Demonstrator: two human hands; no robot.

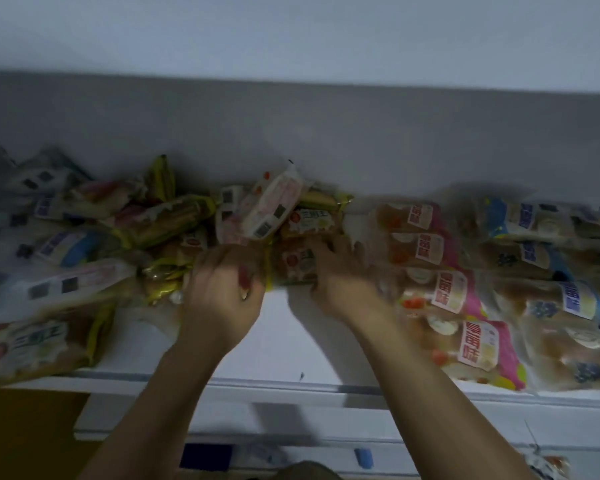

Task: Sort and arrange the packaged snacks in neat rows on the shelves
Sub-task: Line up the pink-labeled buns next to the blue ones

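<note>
The white shelf [291, 344] runs across the whole view, its ends cut off at both edges, and motion blur smears nearly every package on it so the printed labels are mostly unreadable. On the right, 2 neat rows lie front to back: pink-edged bread packs [465, 306] beside blue-edged bread packs [565, 299], the blue row running off the right edge. On the left, a loose heap of packages [94, 244] overlaps at odd angles, with white-wrapped packs partly buried under yellow-edged ones and the nearest pack [28, 344] cut by the left edge. In the middle, a yellow-edged snack pack [297, 263] lies at the front of the heap, between both hands. The left hand [222, 289] has its fingers curled at the pack's left end, apparently pinching it, though blur hides the contact. The right hand [340, 271] lies on the pack's right side with fingers spread fairly straight, pressing it.
</note>
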